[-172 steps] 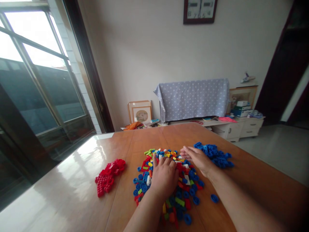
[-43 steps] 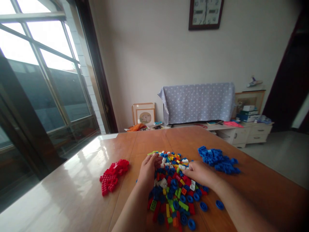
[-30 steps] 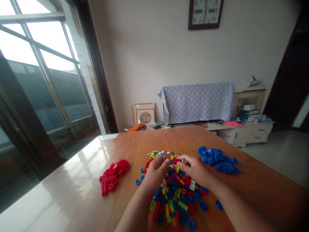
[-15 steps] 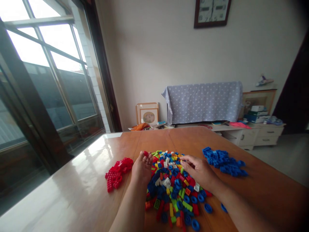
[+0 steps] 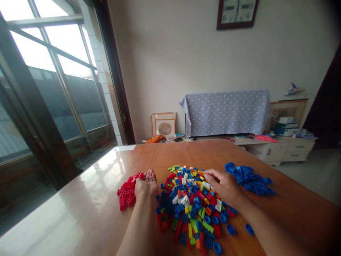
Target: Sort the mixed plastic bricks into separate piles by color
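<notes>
Leftward swings the left hand [image 5: 147,186], off the mixed toy bricks [image 5: 184,201] to the red bricks [image 5: 126,195] on the bench [image 5: 87,213], palm up, fingers unfurled! Right hand [image 5: 223,182] half-curled at the mixed pile's right edge, can't tell its hold.

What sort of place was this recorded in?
Most likely a living room in a home: there is a wall clock, a low white cabinet with drawers, and a wooden table with toy bricks spread on it.
</notes>
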{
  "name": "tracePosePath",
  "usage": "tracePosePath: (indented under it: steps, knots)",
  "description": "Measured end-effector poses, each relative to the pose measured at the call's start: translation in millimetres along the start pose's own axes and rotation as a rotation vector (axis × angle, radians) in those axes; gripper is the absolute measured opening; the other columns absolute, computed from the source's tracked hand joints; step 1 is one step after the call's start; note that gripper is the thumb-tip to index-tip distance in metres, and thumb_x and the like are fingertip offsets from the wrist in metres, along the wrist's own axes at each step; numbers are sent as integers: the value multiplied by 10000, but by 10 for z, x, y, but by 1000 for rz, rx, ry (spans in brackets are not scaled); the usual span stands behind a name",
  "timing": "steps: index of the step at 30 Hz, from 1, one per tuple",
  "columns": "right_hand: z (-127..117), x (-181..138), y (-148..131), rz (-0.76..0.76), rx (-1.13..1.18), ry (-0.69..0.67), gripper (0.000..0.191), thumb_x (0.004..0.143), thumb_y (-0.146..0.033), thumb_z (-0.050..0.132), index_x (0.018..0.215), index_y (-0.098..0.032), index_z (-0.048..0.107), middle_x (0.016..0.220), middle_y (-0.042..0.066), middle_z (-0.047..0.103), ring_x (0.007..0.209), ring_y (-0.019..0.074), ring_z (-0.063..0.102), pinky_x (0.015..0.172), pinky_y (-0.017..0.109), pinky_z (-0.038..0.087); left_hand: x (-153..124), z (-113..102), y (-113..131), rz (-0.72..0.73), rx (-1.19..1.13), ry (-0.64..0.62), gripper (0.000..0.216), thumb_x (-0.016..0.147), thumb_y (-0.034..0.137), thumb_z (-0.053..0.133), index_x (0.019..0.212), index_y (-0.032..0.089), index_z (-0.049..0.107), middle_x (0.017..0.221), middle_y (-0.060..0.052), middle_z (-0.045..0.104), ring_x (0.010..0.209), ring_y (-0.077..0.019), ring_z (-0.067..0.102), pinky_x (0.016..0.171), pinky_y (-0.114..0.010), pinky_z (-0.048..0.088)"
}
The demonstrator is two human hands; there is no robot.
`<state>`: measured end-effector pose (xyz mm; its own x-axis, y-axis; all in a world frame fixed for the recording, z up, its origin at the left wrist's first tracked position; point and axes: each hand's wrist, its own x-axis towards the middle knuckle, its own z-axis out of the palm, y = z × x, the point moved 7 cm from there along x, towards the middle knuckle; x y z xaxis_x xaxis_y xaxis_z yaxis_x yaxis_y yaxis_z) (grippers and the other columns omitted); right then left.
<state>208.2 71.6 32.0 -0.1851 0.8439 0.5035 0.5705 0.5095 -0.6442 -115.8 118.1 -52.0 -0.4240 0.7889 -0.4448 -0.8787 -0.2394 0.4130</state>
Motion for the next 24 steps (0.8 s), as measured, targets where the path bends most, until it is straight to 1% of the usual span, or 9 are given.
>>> tracePosePath:
  steps: [7, 10, 15, 20, 24]
  knots:
    - [-27, 3, -6, -22, -12, 10, 281, 940, -411, 509, 998, -228, 714, 900, 24, 741, 820, 189, 666, 729, 278, 481, 16, -12, 34, 21, -9, -35, 381, 991, 260, 266, 1286, 161, 484, 1289, -162, 567, 1195, -191, 606, 792, -235, 593]
    - [-32, 8, 12, -19, -22, 13, 284, 936, -417, 514, 990, -225, 715, 880, 23, 740, 801, 186, 666, 718, 277, 481, 42, -33, 41, 29, 35, -37, 401, 993, 244, 253, 1332, 179, 458, 1305, -151, 558, 1218, -178, 592, 811, -224, 584]
    - [-7, 10, 55, -7, -25, 1, 290, 934, -426, 515, 982, -218, 711, 854, 26, 736, 783, 188, 665, 702, 276, 478, 127, -83, 39, 29, 89, -23, 372, 977, 204, 287, 1302, 205, 467, 1261, -128, 578, 1132, -151, 633, 821, -234, 574]
    - [-20, 3, 7, -1, -17, -1, 290, 938, -425, 512, 976, -210, 704, 860, 29, 730, 790, 187, 662, 710, 271, 476, 215, -109, 70, 29, 134, -12, 301, 983, 220, 296, 1172, 193, 528, 1159, -106, 609, 996, -140, 662, 801, -246, 563]
    - [-35, 3, -36, 1, -21, -19, 288, 951, -406, 495, 991, -209, 700, 863, 31, 730, 796, 186, 660, 717, 271, 469, 264, -109, 121, 48, 164, 0, 265, 983, 210, 293, 1082, 190, 537, 1074, -85, 623, 880, -121, 664, 763, -237, 552]
